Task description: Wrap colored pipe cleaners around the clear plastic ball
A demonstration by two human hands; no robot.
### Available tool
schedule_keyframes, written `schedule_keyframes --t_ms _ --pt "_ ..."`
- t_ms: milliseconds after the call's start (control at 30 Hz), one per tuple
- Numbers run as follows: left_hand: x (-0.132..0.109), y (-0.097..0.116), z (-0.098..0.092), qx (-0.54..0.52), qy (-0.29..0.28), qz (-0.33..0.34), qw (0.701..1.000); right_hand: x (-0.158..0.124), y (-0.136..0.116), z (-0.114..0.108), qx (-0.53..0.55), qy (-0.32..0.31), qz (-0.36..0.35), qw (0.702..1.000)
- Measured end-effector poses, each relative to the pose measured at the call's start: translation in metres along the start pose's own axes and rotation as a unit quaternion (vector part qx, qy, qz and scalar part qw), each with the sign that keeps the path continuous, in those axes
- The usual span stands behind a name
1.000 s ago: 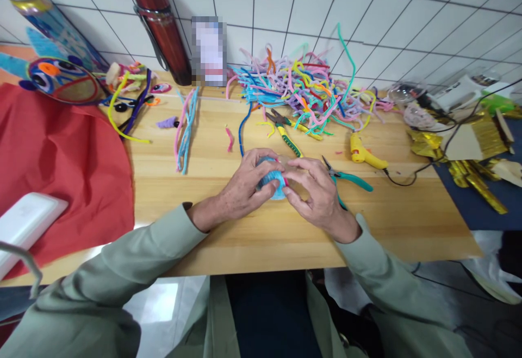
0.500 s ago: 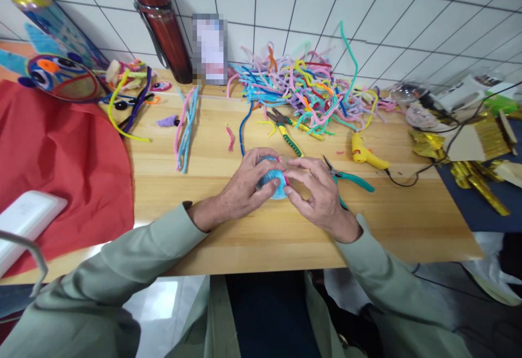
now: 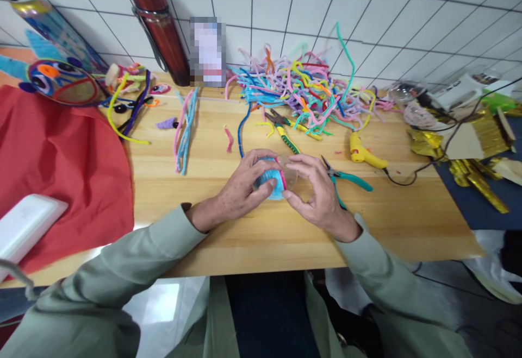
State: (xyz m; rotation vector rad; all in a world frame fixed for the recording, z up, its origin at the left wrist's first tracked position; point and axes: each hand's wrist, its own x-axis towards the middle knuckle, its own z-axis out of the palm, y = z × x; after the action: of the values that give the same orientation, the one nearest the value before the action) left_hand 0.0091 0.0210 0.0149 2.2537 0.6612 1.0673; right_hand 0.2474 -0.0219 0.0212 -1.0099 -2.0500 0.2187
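Note:
Between my hands is a round clear plastic piece, its left half covered with light blue fuzzy pipe cleaner point(image 3: 275, 183) and edged by a bright pink strip. My left hand point(image 3: 247, 184) grips the blue half, fingers over the top and thumb across the front. On the other side, my right hand point(image 3: 316, 187) curves round the clear half, thumb low near the pink edge and fingertips at the top. Teal-handled pliers point(image 3: 353, 179) lie partly behind my right hand. Just above my left hand, a dark blue pipe cleaner point(image 3: 240, 130) runs down the wooden table point(image 3: 244, 244).
A tangled pile of coloured pipe cleaners point(image 3: 297, 89) lies against the tiled wall. Yellow-green pliers point(image 3: 285, 135) and a yellow glue gun point(image 3: 365, 154) with a cord lie nearer. At left are a red thermos point(image 3: 161, 32), red cloth point(image 3: 81, 157) and white box point(image 3: 32, 225).
My right fingers have spread a little and shifted off the pink strip, so more of the strip and the clear half shows. My left hand keeps its hold.

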Motion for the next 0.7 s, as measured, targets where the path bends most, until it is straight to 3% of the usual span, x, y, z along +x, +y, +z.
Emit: schedule_keyframes --t_ms 267,500,700 --pt "-0.003 0.002 -0.004 -0.100 -0.017 -0.019 0.995 -0.004 0.015 0.006 0.095 -0.090 0.080 0.988" --pt "-0.002 0.007 0.007 -0.134 0.034 -0.105 0.985 -0.004 0.008 0.013 0.083 -0.071 0.070 0.992" --pt "0.000 0.008 0.007 -0.151 0.031 -0.135 0.979 -0.004 0.005 0.014 0.078 -0.068 0.070 0.992"
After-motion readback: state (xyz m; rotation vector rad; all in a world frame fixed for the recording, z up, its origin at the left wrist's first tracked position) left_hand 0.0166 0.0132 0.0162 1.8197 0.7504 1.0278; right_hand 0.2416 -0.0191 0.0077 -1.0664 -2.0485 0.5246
